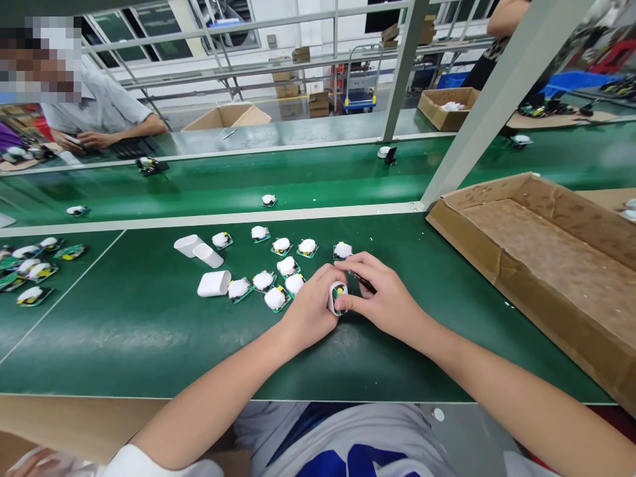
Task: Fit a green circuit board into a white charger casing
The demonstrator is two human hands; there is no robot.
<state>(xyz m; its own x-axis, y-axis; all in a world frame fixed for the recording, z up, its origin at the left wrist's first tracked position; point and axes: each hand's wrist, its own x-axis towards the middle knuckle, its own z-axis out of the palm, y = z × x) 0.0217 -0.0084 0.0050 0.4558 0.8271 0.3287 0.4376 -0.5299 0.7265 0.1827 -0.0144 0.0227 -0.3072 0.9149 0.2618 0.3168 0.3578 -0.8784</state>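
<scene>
My left hand (309, 308) and my right hand (385, 289) meet over the green work mat (149, 331). Between them stands a white oval plastic shell (337, 298) with a circuit board showing in its open end. My left fingers grip the shell, and my right thumb rests against it. A small dark object (362, 282) lies under my right fingers. Several circuit boards with white bulbous parts (281, 246) lie just beyond my hands. Three more empty-looking white shells (214, 283) lie further left.
A shallow cardboard tray (536, 258) stands to the right. A grey metal rail (209, 218) and posts (501, 99) separate my mat from a green conveyor belt (278, 175) carrying scattered boards. A co-worker's hands (84, 139) work at the far left.
</scene>
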